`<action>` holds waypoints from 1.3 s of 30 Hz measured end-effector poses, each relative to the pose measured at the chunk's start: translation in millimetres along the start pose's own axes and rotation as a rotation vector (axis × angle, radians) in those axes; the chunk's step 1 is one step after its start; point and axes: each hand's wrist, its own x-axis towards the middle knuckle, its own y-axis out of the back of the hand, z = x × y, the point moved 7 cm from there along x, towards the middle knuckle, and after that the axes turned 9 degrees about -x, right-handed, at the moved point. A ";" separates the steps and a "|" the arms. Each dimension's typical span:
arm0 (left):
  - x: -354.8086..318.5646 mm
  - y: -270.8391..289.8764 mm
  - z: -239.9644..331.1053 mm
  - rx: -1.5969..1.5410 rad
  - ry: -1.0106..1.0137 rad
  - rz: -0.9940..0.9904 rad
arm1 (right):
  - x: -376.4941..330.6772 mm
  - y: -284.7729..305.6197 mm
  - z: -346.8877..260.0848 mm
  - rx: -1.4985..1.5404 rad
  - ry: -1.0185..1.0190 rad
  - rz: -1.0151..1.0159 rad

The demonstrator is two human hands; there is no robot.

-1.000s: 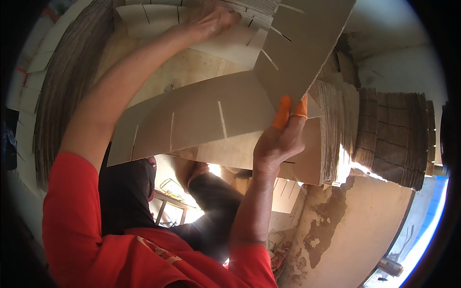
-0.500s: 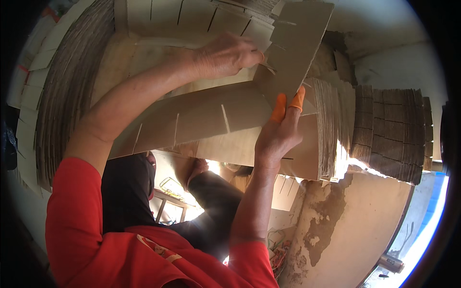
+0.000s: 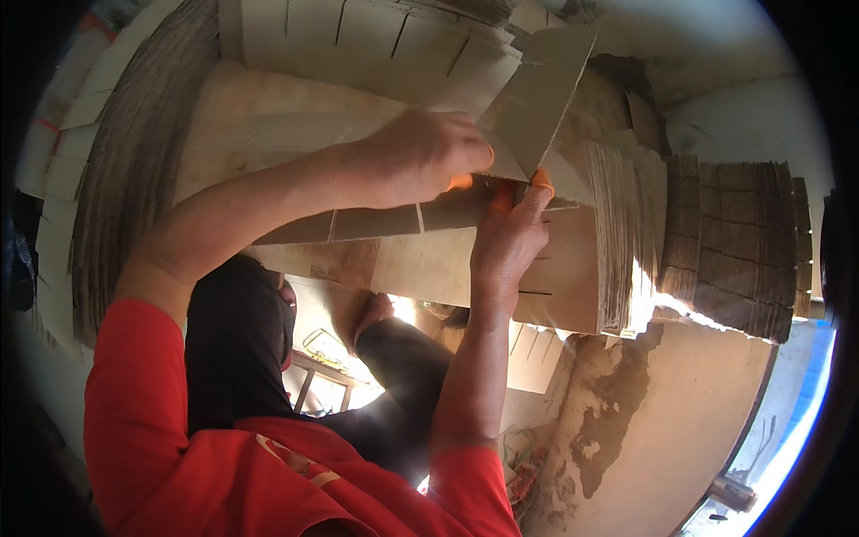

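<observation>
My right hand (image 3: 510,246), with orange finger covers, pinches the lower edge of an upright slotted cardboard strip (image 3: 541,89) that slants up and away. A longer cardboard strip (image 3: 376,225) with pale slots runs leftward, and the two strips meet at an angle near my fingertips. Just left of that meeting point my left hand (image 3: 420,161) is closed, its fingers curled at the cardboard and an orange cover showing on a fingertip. My left hand and forearm hide much of the longer strip. The exact fit of the slots cannot be made out.
Under the work is a wooden board (image 3: 268,112). Slotted cardboard sheets (image 3: 385,36) lie along its far side. Tall cardboard stacks stand at the left (image 3: 134,161) and right (image 3: 613,242), with darker bundles (image 3: 743,242) farther right. A peeling wall (image 3: 680,403) is at lower right.
My left hand has come down and nearer to my right hand. The longer strip has shifted away from me and is more covered; the upright strip's top has moved lower and left.
</observation>
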 end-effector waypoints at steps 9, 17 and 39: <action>30.0 74.8 -133.6 0.461 0.240 0.115 | -4.5 11.7 -14.1 0.059 0.114 0.114; 25.3 51.3 -215.9 0.882 0.162 0.252 | -7.8 14.5 -22.1 0.139 0.241 0.175; 34.4 33.3 -111.3 0.507 0.001 0.010 | -9.6 24.0 -27.2 0.125 0.311 0.130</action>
